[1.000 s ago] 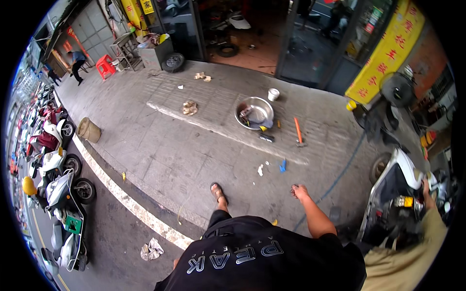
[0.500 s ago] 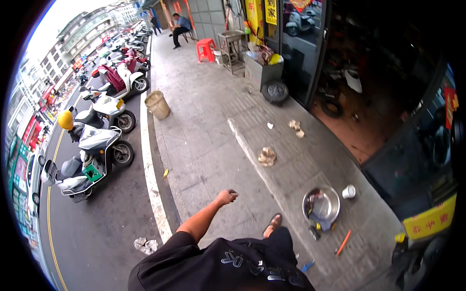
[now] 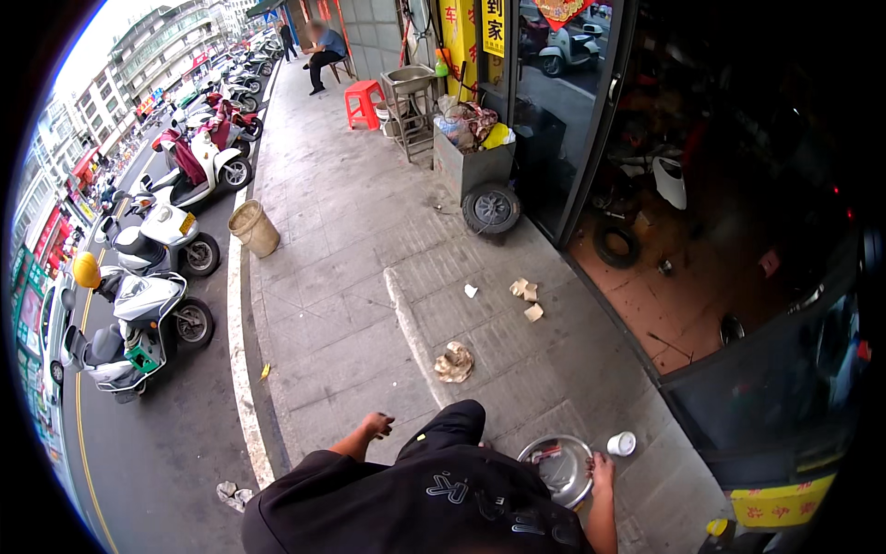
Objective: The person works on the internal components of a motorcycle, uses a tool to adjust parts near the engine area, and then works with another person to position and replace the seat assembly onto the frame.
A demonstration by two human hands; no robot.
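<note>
A round metal basin (image 3: 583, 447) sits on the pavement at my right side, with a few reddish tools or parts lying in it. My right hand (image 3: 602, 469) is closed on the basin's right rim. Just beyond that hand stands a white cup (image 3: 621, 444). My left hand (image 3: 377, 425) hangs in the air over the paving, left of my raised knee, its fingers curled and their tips dark. Whether it holds anything small is hidden. A crumpled brown-and-white rag or paper (image 3: 454, 362) lies on the ground ahead.
Parked scooters (image 3: 138, 323) line the road on the left; a bucket (image 3: 254, 228) stands near the kerb. Along the right are a wheel (image 3: 492, 210), a metal bin (image 3: 461, 166) and a dark shop doorway. Cardboard scraps (image 3: 525, 291) litter the pavement. A person (image 3: 326, 51) sits far off.
My body has moved forward and lower, beside the basin. My right hand, out of view before, now grips the basin's rim. My left hand has come closer to my body.
</note>
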